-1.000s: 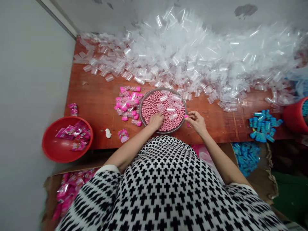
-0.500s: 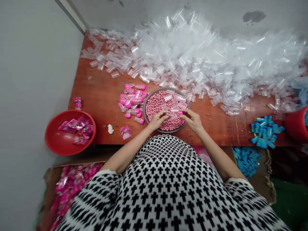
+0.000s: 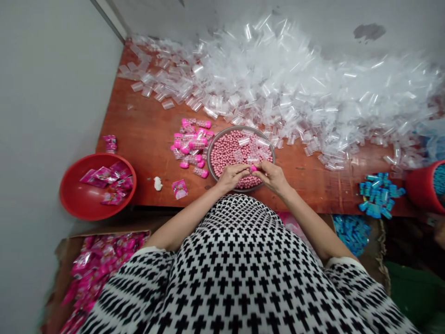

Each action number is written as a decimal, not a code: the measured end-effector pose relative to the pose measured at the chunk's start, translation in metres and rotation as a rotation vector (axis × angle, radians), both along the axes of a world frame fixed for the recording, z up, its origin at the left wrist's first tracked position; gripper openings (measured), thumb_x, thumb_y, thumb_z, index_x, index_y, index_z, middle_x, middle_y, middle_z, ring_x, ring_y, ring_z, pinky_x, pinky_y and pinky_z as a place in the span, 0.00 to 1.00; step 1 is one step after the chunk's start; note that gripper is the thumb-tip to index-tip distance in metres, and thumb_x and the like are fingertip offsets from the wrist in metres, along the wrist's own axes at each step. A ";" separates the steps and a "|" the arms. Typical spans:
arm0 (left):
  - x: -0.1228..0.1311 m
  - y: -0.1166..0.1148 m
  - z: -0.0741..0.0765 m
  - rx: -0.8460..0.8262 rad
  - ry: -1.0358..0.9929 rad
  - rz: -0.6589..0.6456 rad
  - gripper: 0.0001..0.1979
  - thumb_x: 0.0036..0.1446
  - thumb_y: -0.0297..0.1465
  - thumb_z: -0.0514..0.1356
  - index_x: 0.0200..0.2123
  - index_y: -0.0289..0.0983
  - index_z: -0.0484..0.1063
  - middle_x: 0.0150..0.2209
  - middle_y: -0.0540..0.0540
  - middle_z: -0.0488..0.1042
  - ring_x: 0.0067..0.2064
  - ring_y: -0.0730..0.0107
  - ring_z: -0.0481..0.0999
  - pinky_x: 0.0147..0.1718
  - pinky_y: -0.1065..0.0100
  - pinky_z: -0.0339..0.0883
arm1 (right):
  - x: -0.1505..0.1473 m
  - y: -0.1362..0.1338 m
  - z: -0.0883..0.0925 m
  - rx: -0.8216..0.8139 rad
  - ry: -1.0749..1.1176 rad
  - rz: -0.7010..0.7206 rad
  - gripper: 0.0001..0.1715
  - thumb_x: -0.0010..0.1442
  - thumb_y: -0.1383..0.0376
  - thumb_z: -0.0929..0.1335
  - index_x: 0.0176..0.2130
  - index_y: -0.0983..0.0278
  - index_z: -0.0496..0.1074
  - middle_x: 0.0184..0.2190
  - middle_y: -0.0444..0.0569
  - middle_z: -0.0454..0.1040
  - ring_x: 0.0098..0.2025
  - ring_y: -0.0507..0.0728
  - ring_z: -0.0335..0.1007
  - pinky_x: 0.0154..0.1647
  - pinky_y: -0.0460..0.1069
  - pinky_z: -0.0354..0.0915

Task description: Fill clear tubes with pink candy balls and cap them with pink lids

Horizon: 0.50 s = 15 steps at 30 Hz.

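Note:
A round grey-rimmed bowl [image 3: 209, 160] of pink beads [image 3: 224, 150] stands near the table's front edge, with several clear tubes [image 3: 263, 152] lying on the beads. Over its near side my two hands meet. My right hand [image 3: 274, 177] pinches a pink cap [image 3: 253, 168]. The fingers of my left hand [image 3: 231, 177] are pressed together around something clear against that cap, mostly hidden by the fingertips. Just left of the bowl lies a pile of bead-filled tubes with pink caps [image 3: 198, 143].
Clear empty tubes [image 3: 295, 79] are heaped along the wall. At the left edge stands a red bowl [image 3: 79, 199] with pink packets; blue tubes [image 3: 380, 195] and a red container [image 3: 422, 185] are at the right. A box of pink packets [image 3: 104, 260] sits below.
My hands have come together, and the pink cap in my right hand has moved left and slightly down to my left fingertips. The view has shifted slightly.

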<state>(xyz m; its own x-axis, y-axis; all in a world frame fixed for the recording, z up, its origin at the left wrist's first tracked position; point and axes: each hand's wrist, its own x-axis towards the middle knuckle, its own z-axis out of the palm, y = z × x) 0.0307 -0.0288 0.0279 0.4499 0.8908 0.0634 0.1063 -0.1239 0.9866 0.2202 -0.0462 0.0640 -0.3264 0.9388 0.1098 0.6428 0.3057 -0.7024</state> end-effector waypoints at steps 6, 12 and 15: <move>0.001 0.000 -0.002 0.178 0.067 -0.073 0.15 0.59 0.38 0.56 0.43 0.36 0.77 0.40 0.43 0.79 0.42 0.66 0.78 0.43 0.68 0.69 | -0.002 -0.014 0.002 0.128 -0.057 0.015 0.12 0.63 0.58 0.63 0.34 0.62 0.69 0.27 0.47 0.68 0.30 0.54 0.64 0.32 0.47 0.60; 0.004 0.003 0.004 0.137 0.042 -0.054 0.15 0.58 0.39 0.57 0.43 0.38 0.78 0.40 0.45 0.80 0.40 0.68 0.78 0.39 0.71 0.69 | -0.003 -0.008 0.007 0.101 0.143 -0.048 0.12 0.60 0.57 0.67 0.37 0.63 0.73 0.27 0.46 0.70 0.28 0.52 0.65 0.31 0.47 0.61; 0.003 0.003 0.011 0.030 -0.008 -0.076 0.16 0.57 0.39 0.58 0.43 0.37 0.78 0.41 0.46 0.80 0.40 0.67 0.79 0.39 0.71 0.70 | -0.001 -0.012 0.011 0.042 0.205 -0.065 0.13 0.60 0.57 0.67 0.39 0.62 0.74 0.28 0.46 0.73 0.30 0.52 0.67 0.32 0.47 0.63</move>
